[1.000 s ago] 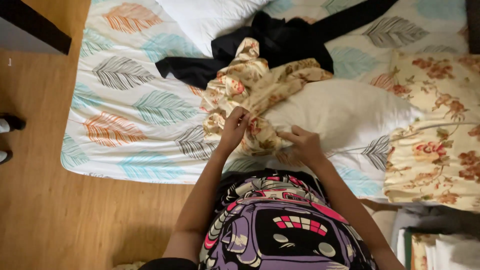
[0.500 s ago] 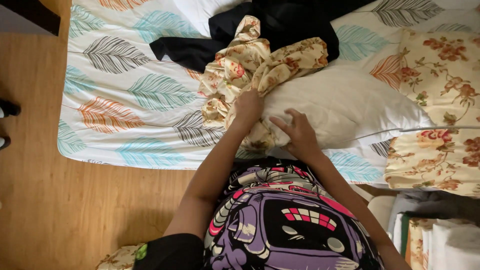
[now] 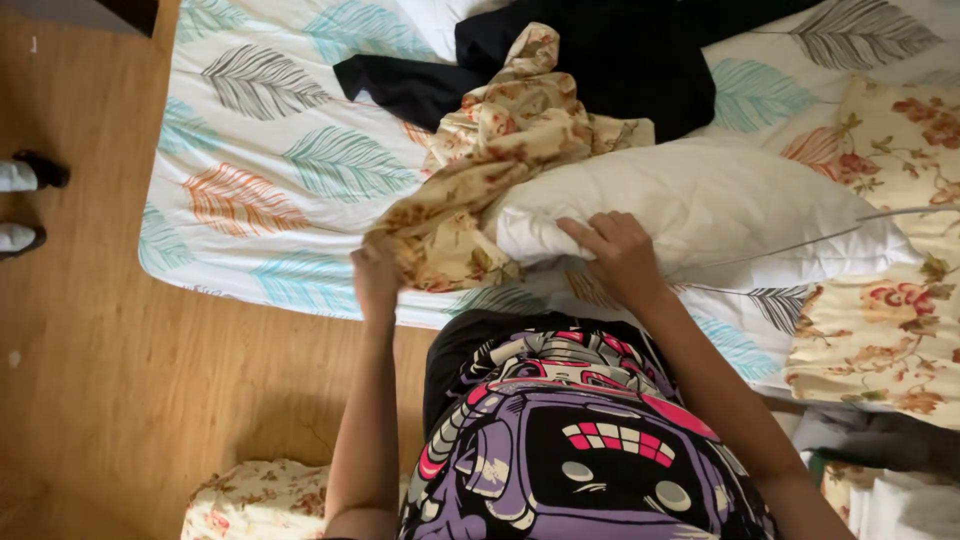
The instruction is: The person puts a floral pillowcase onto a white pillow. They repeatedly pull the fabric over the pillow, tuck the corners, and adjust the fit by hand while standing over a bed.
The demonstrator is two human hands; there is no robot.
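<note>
Your left hand fingers pinch edge of cream floral fabric pillowcase, bunched at left end of plain white pillow. Your right hand grips pillow, long axis left-right across feather-print bed sheet.

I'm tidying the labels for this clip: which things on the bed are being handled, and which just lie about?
Handled:
left hand grips floral pillowcase
right hand on white pillow

Lying about:
black garment
feather-print sheet
floral pillow at right
</note>
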